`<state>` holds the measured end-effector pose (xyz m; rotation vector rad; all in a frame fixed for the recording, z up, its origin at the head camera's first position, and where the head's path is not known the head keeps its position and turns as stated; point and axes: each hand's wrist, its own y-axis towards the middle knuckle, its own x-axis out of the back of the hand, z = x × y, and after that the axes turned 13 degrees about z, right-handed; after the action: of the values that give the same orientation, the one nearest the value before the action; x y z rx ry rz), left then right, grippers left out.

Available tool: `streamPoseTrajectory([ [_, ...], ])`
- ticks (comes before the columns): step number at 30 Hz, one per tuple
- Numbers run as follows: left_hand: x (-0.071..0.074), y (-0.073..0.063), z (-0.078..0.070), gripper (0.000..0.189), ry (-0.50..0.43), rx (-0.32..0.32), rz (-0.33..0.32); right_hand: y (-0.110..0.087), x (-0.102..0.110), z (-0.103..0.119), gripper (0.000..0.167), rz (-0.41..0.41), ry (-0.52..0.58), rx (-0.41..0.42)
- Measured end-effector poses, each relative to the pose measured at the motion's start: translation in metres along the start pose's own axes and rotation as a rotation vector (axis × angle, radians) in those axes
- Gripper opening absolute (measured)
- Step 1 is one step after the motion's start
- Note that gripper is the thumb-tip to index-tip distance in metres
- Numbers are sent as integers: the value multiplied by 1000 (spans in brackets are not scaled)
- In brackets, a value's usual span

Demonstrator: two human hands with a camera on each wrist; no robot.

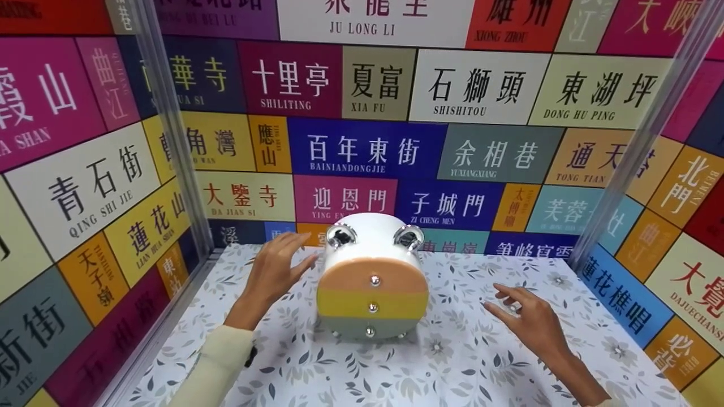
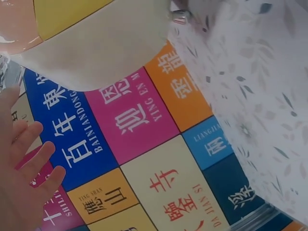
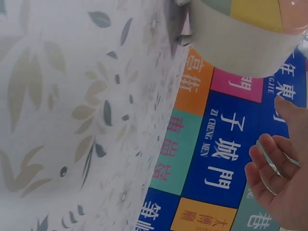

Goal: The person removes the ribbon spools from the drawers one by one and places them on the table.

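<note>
A small white storage box (image 1: 373,237) with a round front stands upright on the table. Its front has orange, yellow and green bands (image 1: 353,303), each with a silver knob (image 1: 373,307). Two shiny silver rings (image 1: 408,237) stick out near its top. Just left of the box hovers my left hand (image 1: 271,271), fingers loosely spread and holding nothing; its thumb is near the box's upper left side. My right hand (image 1: 534,322) is farther off, in the air to the right, relaxed, with nothing in it. Both wrist views show the box's pale side (image 2: 106,53) beyond the fingers.
The table (image 1: 452,362) has a white cover with grey leaves and flowers. Behind and beside it rise walls (image 1: 362,144) of coloured panels with Chinese lettering. Clear upright edges (image 1: 175,135) stand at the left and right corners.
</note>
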<state>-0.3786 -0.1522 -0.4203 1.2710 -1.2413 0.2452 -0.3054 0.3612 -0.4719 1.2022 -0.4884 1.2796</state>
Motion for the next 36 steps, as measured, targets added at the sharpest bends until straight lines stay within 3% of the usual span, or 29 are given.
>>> streamPoseTrajectory([
  [7,-1,17,-10,48,7,-48,-41,7,0,23,46,-22,-18,98],
  [13,-4,28,-16,47,-30,-48,-46,14,-5,42,45,-17,-15,114],
  [20,-5,32,-21,47,-51,3,-20,22,-11,67,43,-12,21,158],
  [30,-8,35,-21,42,-32,-48,-54,31,-28,94,39,-48,73,273],
  [36,-10,36,-22,40,-141,0,-47,36,-37,111,35,-105,87,358],
])
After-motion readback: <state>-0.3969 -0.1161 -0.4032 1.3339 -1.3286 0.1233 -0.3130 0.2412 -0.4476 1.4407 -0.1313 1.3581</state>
